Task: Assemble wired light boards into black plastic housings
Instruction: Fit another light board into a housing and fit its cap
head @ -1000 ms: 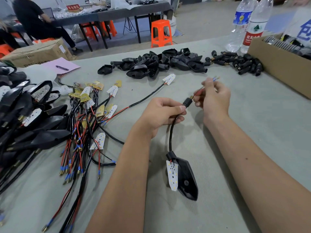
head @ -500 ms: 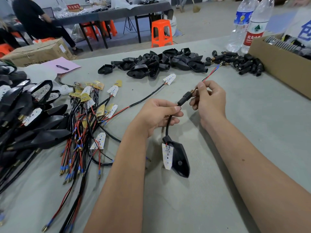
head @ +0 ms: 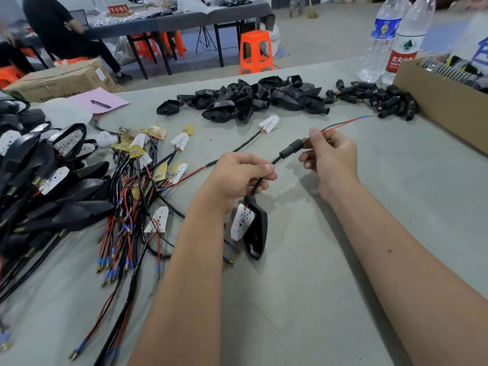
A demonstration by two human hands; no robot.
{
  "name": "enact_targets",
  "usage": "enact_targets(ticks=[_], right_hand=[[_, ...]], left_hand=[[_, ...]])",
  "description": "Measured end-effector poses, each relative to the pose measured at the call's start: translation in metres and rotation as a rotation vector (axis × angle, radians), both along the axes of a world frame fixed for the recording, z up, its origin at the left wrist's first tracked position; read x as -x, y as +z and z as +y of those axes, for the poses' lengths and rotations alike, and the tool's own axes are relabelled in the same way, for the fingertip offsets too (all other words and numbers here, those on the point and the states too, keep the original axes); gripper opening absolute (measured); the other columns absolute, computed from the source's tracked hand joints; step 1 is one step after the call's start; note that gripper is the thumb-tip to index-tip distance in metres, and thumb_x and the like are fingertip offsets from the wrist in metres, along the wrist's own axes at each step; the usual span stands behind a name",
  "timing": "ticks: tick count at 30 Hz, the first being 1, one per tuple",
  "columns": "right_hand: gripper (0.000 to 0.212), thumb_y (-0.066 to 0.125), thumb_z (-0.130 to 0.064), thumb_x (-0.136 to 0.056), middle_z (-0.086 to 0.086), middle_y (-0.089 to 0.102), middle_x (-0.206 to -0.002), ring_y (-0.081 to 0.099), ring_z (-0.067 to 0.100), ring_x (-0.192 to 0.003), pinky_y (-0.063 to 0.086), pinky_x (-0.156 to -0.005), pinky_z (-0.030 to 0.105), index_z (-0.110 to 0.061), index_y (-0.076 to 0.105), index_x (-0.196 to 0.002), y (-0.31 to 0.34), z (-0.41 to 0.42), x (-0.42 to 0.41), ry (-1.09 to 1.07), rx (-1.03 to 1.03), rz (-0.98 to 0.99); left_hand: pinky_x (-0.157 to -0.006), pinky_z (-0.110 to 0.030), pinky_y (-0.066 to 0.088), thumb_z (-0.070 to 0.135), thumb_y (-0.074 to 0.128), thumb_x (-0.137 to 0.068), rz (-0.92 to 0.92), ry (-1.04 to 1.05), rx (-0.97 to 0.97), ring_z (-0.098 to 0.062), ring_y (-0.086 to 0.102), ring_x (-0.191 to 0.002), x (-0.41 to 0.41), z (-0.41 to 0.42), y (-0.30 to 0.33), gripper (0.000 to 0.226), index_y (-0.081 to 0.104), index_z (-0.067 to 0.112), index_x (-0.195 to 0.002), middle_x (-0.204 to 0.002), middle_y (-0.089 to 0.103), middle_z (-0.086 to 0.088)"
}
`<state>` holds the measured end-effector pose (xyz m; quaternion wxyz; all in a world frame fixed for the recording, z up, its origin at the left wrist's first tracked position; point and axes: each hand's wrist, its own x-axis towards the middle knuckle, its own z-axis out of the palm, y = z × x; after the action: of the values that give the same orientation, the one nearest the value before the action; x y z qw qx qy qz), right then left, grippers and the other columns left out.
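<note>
While I log this from the remote feed, the grey table fills the view from 9 to 3 o'clock. A cardboard box sits at 2 o'clock with two water bottles just behind its near corner. At 9 o'clock I see a heap of finished housings with cables trailing toward the table edge. At 12 o'clock lies a pile of empty housings, and just beside it toward 1 o'clock a smaller pile of black connectors. Between 9 and 10 o'clock of centre a tangle of wired light boards spreads out, red and black leads ending in blue-sleeved tips toward 7 o'clock. One separate wired board lies alone at 12 o'clock, near the empty pile. A pink sheet with a pen on it lies at 10 o'clock.

The left hand is at centre, fingers curled around the black cable, pinching it. Below it, toward 6 o'clock, the housing hangs from that cable; I cannot tell if its tip touches the table. The white light board sticks out on its 9 o'clock side, tilted, not seated inside.

The right hand is at 1 o'clock of the left, clenched on the thin red and black wires, which run on toward 2 o'clock. A black sleeve with a brass end sits on the cable between the two hands, touching the right fingertips.
</note>
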<state>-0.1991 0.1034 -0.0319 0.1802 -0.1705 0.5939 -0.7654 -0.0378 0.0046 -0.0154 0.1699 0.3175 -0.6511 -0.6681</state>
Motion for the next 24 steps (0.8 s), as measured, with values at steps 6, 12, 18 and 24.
enact_targets(ticks=[6, 12, 18, 24], right_hand=[[0.015, 0.07, -0.011, -0.097, 0.001, 0.069, -0.072, 0.065, 0.011, -0.057, 0.045, -0.047, 0.022, -0.013, 0.067, -0.083, 0.0, 0.002, 0.0, -0.006, 0.032, -0.011], [0.013, 0.063, -0.011, -0.1, -0.002, 0.07, -0.062, 0.068, 0.017, -0.054, 0.043, -0.044, 0.022, -0.016, 0.064, -0.088, 0.001, 0.003, -0.004, -0.018, 0.037, 0.023], [0.014, 0.051, -0.014, -0.106, 0.0, 0.07, -0.058, 0.066, 0.018, -0.047, 0.042, -0.038, 0.023, -0.017, 0.054, -0.093, -0.001, 0.002, -0.005, -0.084, 0.012, 0.039], [0.019, 0.053, -0.02, -0.106, -0.002, 0.066, -0.056, 0.065, 0.018, -0.049, 0.045, -0.043, 0.025, -0.013, 0.053, -0.088, 0.0, 0.001, -0.003, -0.03, 0.041, -0.023]], left_hand=[[-0.051, -0.02, 0.049, 0.007, 0.076, -0.089, 0.001, 0.008, 0.018, -0.014, 0.059, -0.051, 0.001, 0.002, 0.0, 0.01, 0.075, 0.008, -0.079, -0.079, 0.076, -0.011], [-0.051, -0.019, 0.048, 0.013, 0.076, -0.09, -0.002, 0.009, 0.031, -0.012, 0.059, -0.052, -0.004, -0.002, 0.003, 0.006, 0.076, 0.012, -0.084, -0.082, 0.078, -0.006], [-0.064, -0.024, 0.05, 0.016, 0.083, -0.08, -0.002, -0.037, 0.047, -0.012, 0.062, -0.062, -0.008, -0.003, 0.005, 0.005, 0.08, 0.019, -0.08, -0.096, 0.078, -0.013], [-0.05, -0.019, 0.048, 0.005, 0.079, -0.083, 0.002, -0.014, 0.057, -0.015, 0.065, -0.06, -0.005, -0.004, 0.004, 0.016, 0.078, 0.019, -0.076, -0.087, 0.078, -0.012]])
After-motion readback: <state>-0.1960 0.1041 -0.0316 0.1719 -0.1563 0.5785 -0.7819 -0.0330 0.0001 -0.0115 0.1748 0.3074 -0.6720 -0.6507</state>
